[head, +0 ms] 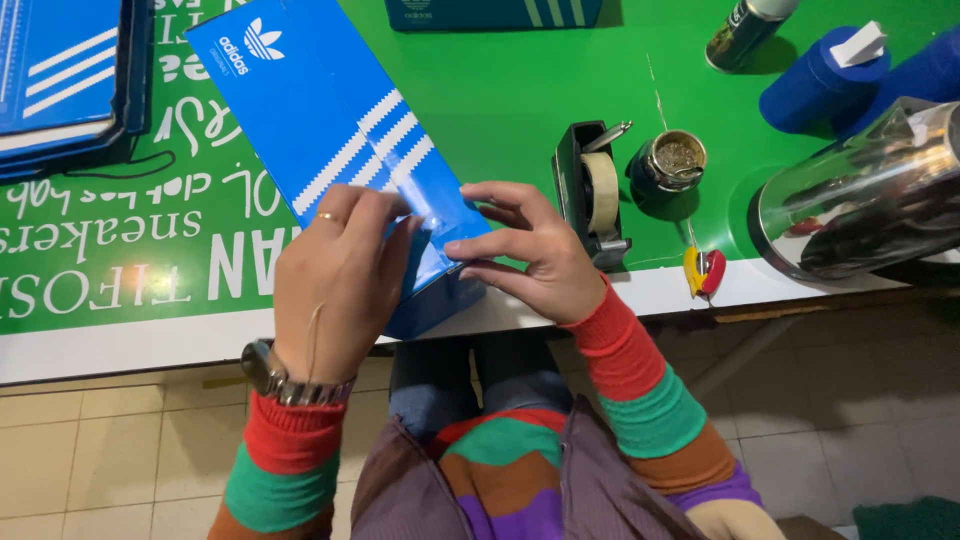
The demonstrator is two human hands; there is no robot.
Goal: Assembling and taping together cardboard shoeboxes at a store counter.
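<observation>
At the table (120,345) edge: blue box (330,110) with white stripes, lying diagonally, near end overhanging. My left hand (335,285) and right hand (535,255) both pinch its near corner, fingers closed on it. Tape dispenser (595,190) just right.

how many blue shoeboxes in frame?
3: one under both hands at the table's near edge, one at the top-left corner, one cut off at the top edge. More may sit out of frame.
</observation>
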